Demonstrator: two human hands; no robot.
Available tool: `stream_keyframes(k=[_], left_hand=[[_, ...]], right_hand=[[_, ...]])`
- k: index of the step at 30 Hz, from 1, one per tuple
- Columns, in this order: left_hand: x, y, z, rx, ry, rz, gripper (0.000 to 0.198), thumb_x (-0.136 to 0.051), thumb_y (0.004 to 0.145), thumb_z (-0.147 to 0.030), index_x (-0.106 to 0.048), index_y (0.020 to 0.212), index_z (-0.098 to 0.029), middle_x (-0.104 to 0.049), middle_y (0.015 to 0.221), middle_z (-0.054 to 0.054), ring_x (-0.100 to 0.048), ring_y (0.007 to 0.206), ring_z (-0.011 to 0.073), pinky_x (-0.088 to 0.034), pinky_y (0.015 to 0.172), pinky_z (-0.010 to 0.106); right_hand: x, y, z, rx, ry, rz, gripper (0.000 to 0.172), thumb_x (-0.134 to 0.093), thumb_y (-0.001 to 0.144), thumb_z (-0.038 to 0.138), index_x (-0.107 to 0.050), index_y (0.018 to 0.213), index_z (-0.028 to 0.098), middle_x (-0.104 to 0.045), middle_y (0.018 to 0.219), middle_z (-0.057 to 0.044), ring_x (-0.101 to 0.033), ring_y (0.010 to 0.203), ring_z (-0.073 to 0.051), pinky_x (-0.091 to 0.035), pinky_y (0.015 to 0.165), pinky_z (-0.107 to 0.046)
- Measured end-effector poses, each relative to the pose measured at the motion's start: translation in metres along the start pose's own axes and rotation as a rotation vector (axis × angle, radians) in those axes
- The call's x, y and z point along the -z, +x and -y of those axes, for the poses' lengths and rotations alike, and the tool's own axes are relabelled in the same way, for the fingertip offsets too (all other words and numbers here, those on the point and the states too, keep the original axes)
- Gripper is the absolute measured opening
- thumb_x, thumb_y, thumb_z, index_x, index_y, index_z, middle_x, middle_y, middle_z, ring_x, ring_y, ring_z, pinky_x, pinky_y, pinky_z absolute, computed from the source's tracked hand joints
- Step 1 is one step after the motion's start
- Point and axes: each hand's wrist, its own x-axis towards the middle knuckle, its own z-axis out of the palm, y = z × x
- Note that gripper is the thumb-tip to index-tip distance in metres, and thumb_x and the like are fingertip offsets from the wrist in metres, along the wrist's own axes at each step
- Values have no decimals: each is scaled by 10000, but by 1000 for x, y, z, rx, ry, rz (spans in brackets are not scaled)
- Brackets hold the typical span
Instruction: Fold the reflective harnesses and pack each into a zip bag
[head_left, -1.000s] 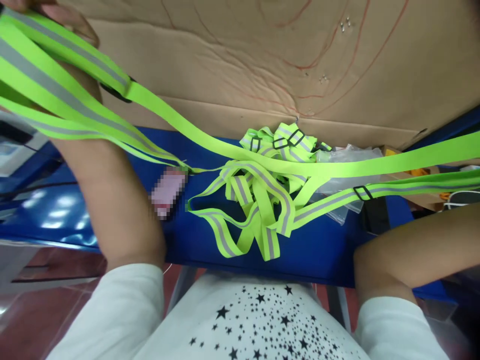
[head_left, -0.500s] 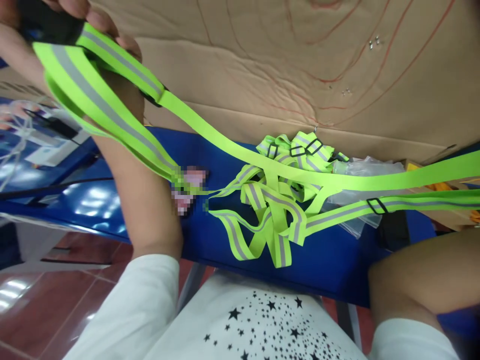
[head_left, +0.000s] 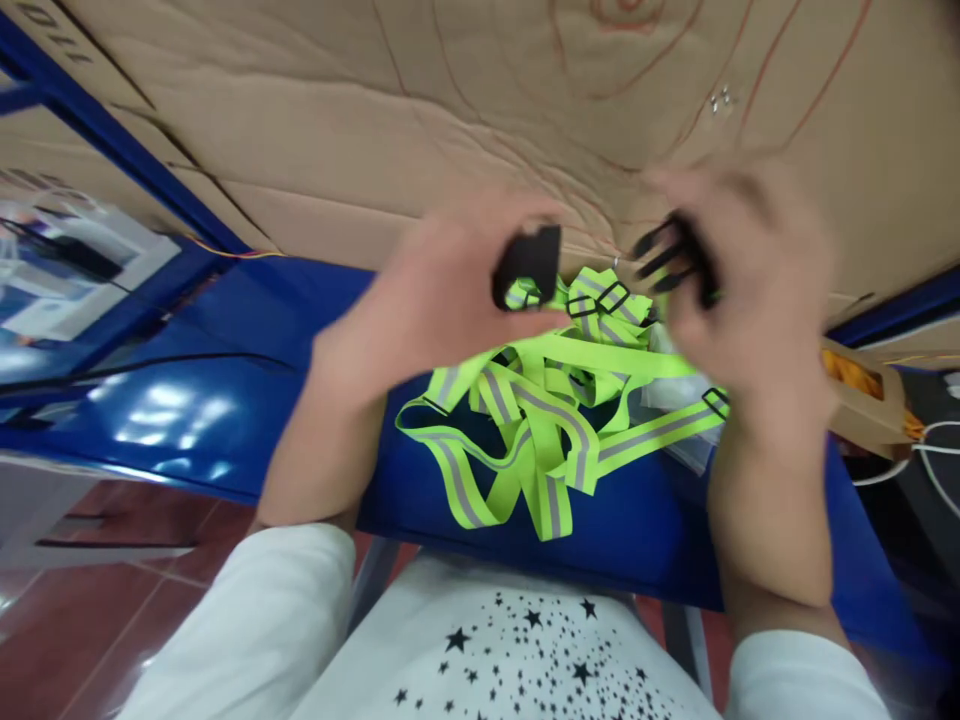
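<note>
My left hand [head_left: 465,280], blurred by motion, grips the black socket half of a side-release buckle [head_left: 538,262] between thumb and fingers. Facing it across a gap, my right hand [head_left: 757,280] holds the pronged buckle half [head_left: 679,255], its prongs pointing left. The two halves are apart. Beneath them a tangle of lime-green webbing strap [head_left: 551,450] with a grey reflective stripe lies on the blue table [head_left: 615,550]. Black slide adjusters [head_left: 611,297] sit on the strap. One length rises toward my right hand.
Clear plastic bags [head_left: 675,400] lie partly under the strap. A cardboard box [head_left: 862,400] with orange contents stands at the right. Brown cardboard [head_left: 300,120] rises behind the table. White power strips and cables [head_left: 67,270] are at the far left, and a black cable [head_left: 150,368] crosses the tabletop.
Both hands have come inward from the far left and right sides to above the strap pile. The stretched strap has gone slack, and both buckle halves now show.
</note>
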Motion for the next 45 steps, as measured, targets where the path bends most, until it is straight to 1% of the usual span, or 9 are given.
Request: stream_keyframes(k=[5, 10, 19, 24, 30, 35, 38, 41, 45], left_hand=[[-14, 1, -12, 61, -33, 38, 728, -812, 855, -496, -505, 1469, -254, -622, 1438, 102, -604, 1332, 317, -483, 1124, 442], [-13, 2, -10, 88, -60, 25, 770, -816, 845, -478, -472, 1492, -244, -612, 1471, 111, -588, 1361, 323, -488, 1129, 443], [-28, 2, -8, 56, -238, -64, 840, -864, 779, -545, -491, 1476, -261, -592, 1484, 123, -544, 1392, 375, -458, 1151, 482], [-30, 2, -9, -9, -293, -8, 919, -879, 777, -419, -401, 1533, -211, -496, 1568, 159, -488, 1448, 381, -430, 1201, 490], [-25, 2, 0, -140, -289, -25, 891, -756, 811, -184, -302, 1578, -191, -353, 1671, 153, -424, 1511, 329, -366, 1274, 453], [-19, 0, 7, -214, -283, 6, 885, -684, 835, -148, -218, 1586, -190, -331, 1676, 144, -457, 1470, 286, -392, 1254, 438], [-13, 0, 6, -207, -306, -50, 844, -684, 845, -212, -251, 1569, -241, -350, 1654, 135, -571, 1313, 281, -516, 1099, 420], [-5, 0, 4, -238, -354, -132, 800, -723, 850, -367, -284, 1516, -300, -359, 1604, 131, -624, 1090, 242, -573, 872, 420], [3, -3, -1, -266, -452, -143, 688, -693, 898, -398, -312, 1461, -292, -304, 1590, 119, -615, 1016, 173, -549, 802, 371]], right_hand=[[-24, 2, 32, -9, -58, -21, 624, -494, 912, 97, -525, 1498, 307, -569, 1454, -93, -571, 1348, -327, -538, 1081, -485], [-28, 3, 36, -139, -109, -91, 554, -460, 946, 121, -529, 1470, 288, -556, 1456, -118, -559, 1347, -335, -548, 1054, -512], [-34, 1, 46, -200, -102, -170, 516, -446, 979, 151, -528, 1466, 301, -545, 1461, -134, -551, 1342, -342, -530, 1092, -559], [-41, 0, 47, -74, -21, -77, 669, -398, 956, 94, -336, 1611, 215, -444, 1557, -170, -409, 1491, -343, -404, 1229, -592], [-40, 1, 47, 39, 175, 37, 947, -523, 981, 148, 62, 1688, 384, -150, 1749, -47, -160, 1644, -316, -261, 1345, -555], [-38, 1, 46, 129, 238, 78, 1052, -611, 980, 174, 163, 1685, 266, 4, 1773, -101, -31, 1666, -300, -185, 1381, -506], [-34, 3, 39, 146, 340, 55, 1161, -727, 929, 300, 156, 1681, 330, 64, 1776, -36, 7, 1669, -260, -220, 1381, -491], [-26, 5, 25, 74, 508, 13, 1200, -824, 836, 489, 21, 1685, 419, -76, 1773, 19, -133, 1657, -276, -307, 1344, -538], [-12, 3, 9, 28, 680, 114, 913, -864, 785, 554, -442, 1570, 360, -541, 1562, -26, -508, 1477, -325, -457, 1230, -584]])
